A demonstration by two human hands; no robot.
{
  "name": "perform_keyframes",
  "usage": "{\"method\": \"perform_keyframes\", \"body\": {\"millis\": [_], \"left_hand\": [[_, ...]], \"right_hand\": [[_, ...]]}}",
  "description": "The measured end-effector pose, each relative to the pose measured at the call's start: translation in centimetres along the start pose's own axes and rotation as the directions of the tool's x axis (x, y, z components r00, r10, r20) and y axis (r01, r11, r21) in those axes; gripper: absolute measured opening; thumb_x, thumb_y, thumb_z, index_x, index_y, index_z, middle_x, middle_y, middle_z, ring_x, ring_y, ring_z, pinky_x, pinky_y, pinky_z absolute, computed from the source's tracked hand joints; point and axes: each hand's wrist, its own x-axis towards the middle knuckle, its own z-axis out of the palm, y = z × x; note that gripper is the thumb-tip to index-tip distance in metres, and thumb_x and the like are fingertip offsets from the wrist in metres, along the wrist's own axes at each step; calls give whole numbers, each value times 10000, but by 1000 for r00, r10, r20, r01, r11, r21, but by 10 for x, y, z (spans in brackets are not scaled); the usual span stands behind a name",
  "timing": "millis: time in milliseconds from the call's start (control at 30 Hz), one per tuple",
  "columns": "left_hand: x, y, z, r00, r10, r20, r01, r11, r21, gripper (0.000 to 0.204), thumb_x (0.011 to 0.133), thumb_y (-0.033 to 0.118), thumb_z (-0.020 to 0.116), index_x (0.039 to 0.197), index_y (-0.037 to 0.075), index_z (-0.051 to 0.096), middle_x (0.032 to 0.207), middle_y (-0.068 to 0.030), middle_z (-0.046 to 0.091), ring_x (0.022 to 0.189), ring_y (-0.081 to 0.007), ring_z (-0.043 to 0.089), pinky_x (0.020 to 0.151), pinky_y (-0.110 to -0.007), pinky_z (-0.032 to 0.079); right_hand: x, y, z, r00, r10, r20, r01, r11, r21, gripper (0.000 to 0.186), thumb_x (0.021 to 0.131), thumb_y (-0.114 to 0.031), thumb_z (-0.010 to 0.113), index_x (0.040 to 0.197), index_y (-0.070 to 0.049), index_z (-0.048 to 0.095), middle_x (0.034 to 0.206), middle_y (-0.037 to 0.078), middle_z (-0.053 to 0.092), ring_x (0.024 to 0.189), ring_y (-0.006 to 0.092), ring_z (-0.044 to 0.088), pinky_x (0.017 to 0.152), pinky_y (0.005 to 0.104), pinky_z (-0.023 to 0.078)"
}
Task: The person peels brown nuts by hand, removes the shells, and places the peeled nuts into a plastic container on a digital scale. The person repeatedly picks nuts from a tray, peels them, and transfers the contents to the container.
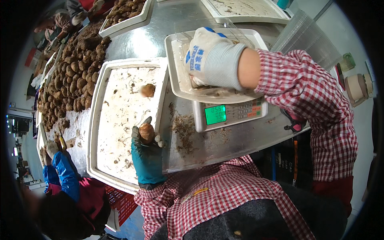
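My left hand (pixel 149 160), in a teal glove with a dark palm, is closed around a brown taro (pixel 147 133) over the right side of a white tray (pixel 93 132). Small whitish lumps show beside its fingers. Another taro (pixel 148 91) lies farther up in that tray. My right hand (pixel 212 60), in a white glove with blue print, reaches down into a clear plastic box (pixel 180 76). The box sits on the pan (pixel 173 44) of a digital scale (pixel 232 114) with a lit green display. The right fingers and whatever they touch are hidden.
A big heap of taros (pixel 76 76) covers the table's left. Another full tray (pixel 130 20) stands at the back, beside a second white tray (pixel 248 10). Stacked clear boxes (pixel 306 40) lean at right. Root scraps (pixel 184 132) litter the metal table. A co-worker's blue sleeve (pixel 66 174) shows at lower left.
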Motion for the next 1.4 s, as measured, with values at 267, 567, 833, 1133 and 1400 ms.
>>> {"method": "perform_keyframes", "body": {"millis": [267,567,833,1133,1400], "left_hand": [[-2,-7,8,971,176,161,-205,960,190,456,985,378,530,1294,42,546,966,-60,593,795,-154,547,699,-298,454],[-12,-4,19,940,247,235,-299,929,219,461,970,345,568,1322,52,516,1020,-60,601,823,-142,553,722,-290,452],[-16,5,59,890,348,294,-436,838,329,404,960,228,601,1319,61,523,1132,-31,610,887,-110,563,791,-268,445],[-14,-1,76,874,378,305,-465,834,298,393,938,193,636,1286,37,543,1108,-43,625,890,-127,579,818,-290,460],[-15,2,73,831,417,368,-533,786,314,373,969,205,583,1305,47,539,1145,-39,630,926,-116,572,812,-269,453]], "right_hand": [[-5,1,6,993,-17,-119,25,998,58,222,874,-268,579,976,-161,744,933,57,718,866,230,672,786,400,439],[-23,8,19,848,149,-509,161,842,515,194,827,-215,567,854,-24,581,743,123,650,578,293,626,582,439,498],[-84,71,36,693,522,-496,460,210,863,179,897,-89,592,1016,29,529,863,118,652,758,204,682,685,314,590],[-37,50,58,764,596,-246,72,301,951,499,818,-358,668,1058,68,567,923,186,661,794,239,681,700,338,539],[-75,62,59,617,703,-353,428,76,900,424,872,-265,636,1076,98,563,953,138,639,880,186,684,754,286,606]]}}
